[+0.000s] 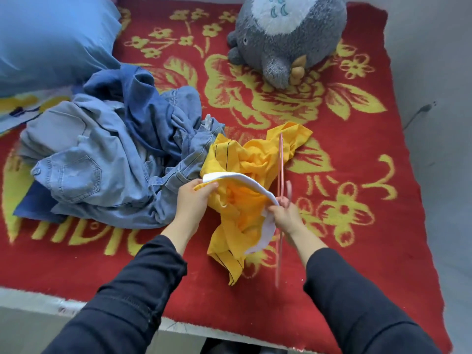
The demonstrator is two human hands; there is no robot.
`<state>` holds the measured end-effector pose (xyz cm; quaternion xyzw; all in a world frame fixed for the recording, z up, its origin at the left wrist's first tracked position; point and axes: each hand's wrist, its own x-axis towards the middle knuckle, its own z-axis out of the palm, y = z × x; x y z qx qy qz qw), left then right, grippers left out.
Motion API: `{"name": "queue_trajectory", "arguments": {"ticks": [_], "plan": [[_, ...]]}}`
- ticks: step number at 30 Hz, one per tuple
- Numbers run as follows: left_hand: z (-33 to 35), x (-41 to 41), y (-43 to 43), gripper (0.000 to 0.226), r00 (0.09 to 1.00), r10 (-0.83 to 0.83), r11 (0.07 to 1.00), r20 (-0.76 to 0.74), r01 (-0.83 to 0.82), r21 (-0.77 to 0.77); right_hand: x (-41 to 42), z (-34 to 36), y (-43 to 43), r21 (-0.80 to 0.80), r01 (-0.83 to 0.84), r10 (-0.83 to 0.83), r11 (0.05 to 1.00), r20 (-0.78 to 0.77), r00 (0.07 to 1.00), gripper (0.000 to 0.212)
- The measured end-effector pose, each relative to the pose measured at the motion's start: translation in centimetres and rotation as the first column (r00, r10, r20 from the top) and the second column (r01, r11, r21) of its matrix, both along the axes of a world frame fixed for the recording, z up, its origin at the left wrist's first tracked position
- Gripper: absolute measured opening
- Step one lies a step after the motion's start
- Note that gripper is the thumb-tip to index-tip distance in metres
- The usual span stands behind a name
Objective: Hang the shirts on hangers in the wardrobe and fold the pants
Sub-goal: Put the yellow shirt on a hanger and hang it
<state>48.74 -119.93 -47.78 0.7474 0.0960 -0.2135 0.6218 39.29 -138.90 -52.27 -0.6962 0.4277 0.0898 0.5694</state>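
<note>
The white collar of a crumpled yellow cloth shirt (245, 159) is pinched by the curled fingers of the left hand (194, 198); a thin pink plastic hanger (281, 159) and the collar's other end are gripped by the right hand (283, 214); the shirt is spread on the red flowered bed blanket (396, 139), touching a heap of blue denim pants (107, 154); a grey plush toy (288, 34) is seen beyond.

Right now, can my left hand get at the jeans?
Probably yes. The jeans lie just beside the left hand with nothing between them, but that hand grips the shirt by its collar and would have to let go first.
</note>
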Motion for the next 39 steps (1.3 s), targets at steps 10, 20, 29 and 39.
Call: {"name": "queue_trajectory", "arguments": {"ticks": [10, 20, 29, 39], "plan": [[13.7, 0.5, -4.4, 0.053, 0.94, -0.329, 0.93, 0.092, 0.306, 0.203, 0.5, 22.4, -6.2, -0.145, -0.082, 0.121, 0.986, 0.292, 0.949, 0.023], [32.7, 0.0, -10.3, 0.026, 0.77, -0.216, 0.968, 0.601, 0.088, 0.236, -1.0, 36.7, -9.9, -0.766, 0.019, 0.324, 0.643, 0.294, 0.899, 0.028], [43.0, -3.0, -12.7, 0.038, 0.784, -0.032, 0.926, 0.621, 0.257, -0.278, -4.4, 36.7, -10.5, -0.708, 0.115, 0.302, 0.697, 0.436, 0.848, 0.067], [38.2, 1.5, -7.5, 0.04, 0.772, -0.473, 0.825, 0.425, 0.22, 0.52, -1.1, 43.3, -12.1, -0.582, 0.25, 0.19, 0.774, 0.59, 0.785, 0.026]]}}
